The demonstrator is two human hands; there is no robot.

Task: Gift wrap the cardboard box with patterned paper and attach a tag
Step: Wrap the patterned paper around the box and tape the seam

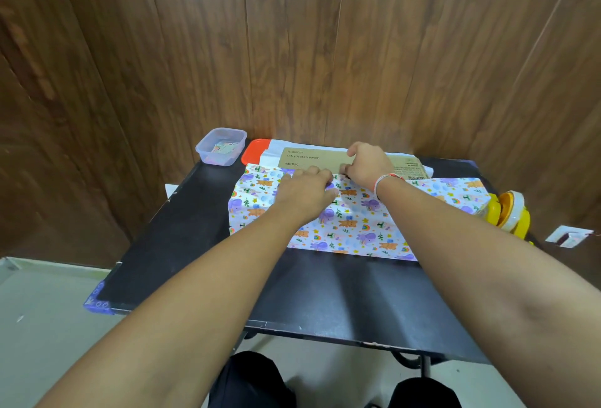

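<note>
Two bare hands work at the far middle of the black rectangular desk point(195, 238), where the flat brown cardboard box point(312, 157) lies partly covered by the white wrapping paper printed with purple octopuses, orange bears and rainbows point(354, 219). The left hand point(305, 191) lies on the paper's upper edge, fingers bent over the fold; whether its grip actually pinches the sheet cannot be told. The right hand point(367, 163) is curled at the same edge against the cardboard, seemingly holding something small and dark, though what it is cannot be made out.

The paper looks loose, and the flap could likely spring back or slide askew if either hand lifts before it is fixed, leaving a crooked seam or bare cardboard. Creasing under the left palm is another risk.

Printed on the box, "BATCH NO" is readable; the lines above it are too blurred to trust.

Nearby stand a clear plastic tub holding small cards point(221, 146) and a yellow tape dispenser point(510, 214) at the right edge.
</note>
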